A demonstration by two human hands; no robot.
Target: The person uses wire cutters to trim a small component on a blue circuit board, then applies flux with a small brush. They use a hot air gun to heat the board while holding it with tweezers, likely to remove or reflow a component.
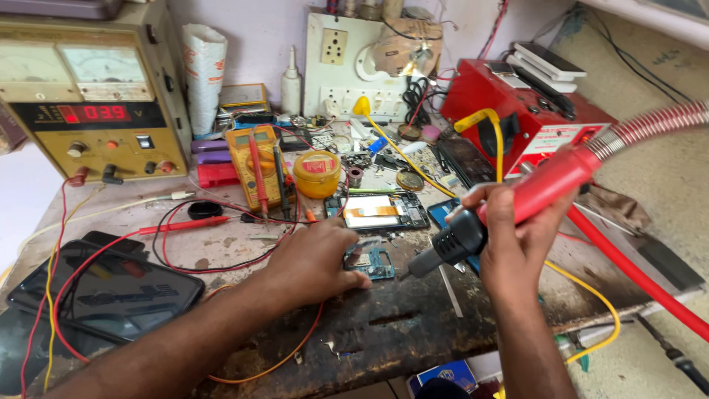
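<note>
My left hand [314,262] lay flat on the scorched tabletop [399,325], its grip loose, fingertips pressing the small blue circuit board [371,262] at its three o'clock. The opened phone [384,212] sat at the board's twelve o'clock. My right hand [509,236] had a closed grip around the red hot-air gun [517,203], nozzle at the board's three o'clock, just beside it.

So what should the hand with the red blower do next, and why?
Probably bring the nozzle a little closer over the small circuit board. The right hand holds the red blower tilted down toward it, but the tip is off to the board's right side. The left hand rests on the board, so its fingers should stay out of the air.
</note>
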